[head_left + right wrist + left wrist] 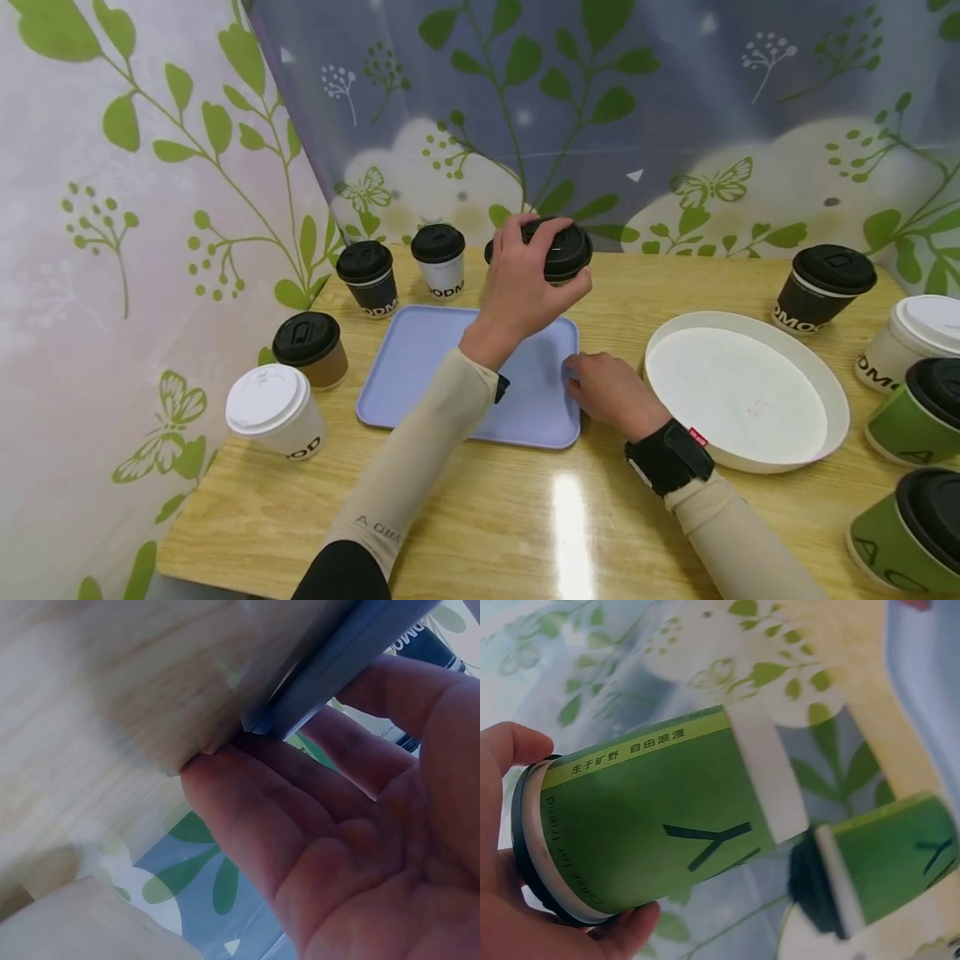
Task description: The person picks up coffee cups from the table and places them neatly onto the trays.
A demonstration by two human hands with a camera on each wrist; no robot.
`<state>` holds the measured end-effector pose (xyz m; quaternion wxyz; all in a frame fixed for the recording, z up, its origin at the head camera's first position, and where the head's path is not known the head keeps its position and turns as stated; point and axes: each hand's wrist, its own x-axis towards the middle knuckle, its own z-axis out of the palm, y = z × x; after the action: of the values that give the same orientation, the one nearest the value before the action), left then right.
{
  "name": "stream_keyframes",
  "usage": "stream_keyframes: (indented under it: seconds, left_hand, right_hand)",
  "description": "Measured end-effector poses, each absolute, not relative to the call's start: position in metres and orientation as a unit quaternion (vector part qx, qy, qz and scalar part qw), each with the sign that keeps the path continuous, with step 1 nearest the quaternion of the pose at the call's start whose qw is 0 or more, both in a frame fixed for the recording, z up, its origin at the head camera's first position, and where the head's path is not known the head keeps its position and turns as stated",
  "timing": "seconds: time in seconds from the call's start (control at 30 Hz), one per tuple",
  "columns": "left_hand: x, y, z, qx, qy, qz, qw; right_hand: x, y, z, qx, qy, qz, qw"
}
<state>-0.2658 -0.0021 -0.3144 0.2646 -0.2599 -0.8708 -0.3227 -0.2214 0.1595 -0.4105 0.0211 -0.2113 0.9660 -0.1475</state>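
Note:
My left hand (525, 287) grips a green paper cup (652, 817) from above, fingers and thumb spread around its black lid (567, 250). The left wrist view shows the cup's bare base and a second green cup (889, 862) close by, which in the head view is mostly behind the hand. A light blue rectangular tray (420, 367) lies under my left forearm. At its right edge my right hand (611, 392) pinches the rim, with curled fingers (247, 802) low against the tabletop in the right wrist view.
Left of the tray stand several lidded cups, including a white-lidded one (273, 412) and a brown one (322, 367). A round cream tray (836, 417) is right of my right hand. Beyond it are more cups, such as a black one (813, 300) and green ones (900, 537).

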Motion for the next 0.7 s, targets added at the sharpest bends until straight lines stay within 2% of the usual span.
stream_keyframes:
  seconds: [0.37, 0.7]
  left_hand:
    - [-0.257, -0.058, -0.3, -0.206, -0.873, -0.367, 0.247]
    - [-0.256, -0.098, -0.294, -0.153, -0.882, -0.378, 0.236]
  right_hand:
    - [-0.22, 0.158, -0.411, -0.209, 0.967, -0.145, 0.008]
    - [-0.219, 0.157, -0.41, -0.194, 0.97, -0.143, 0.021]
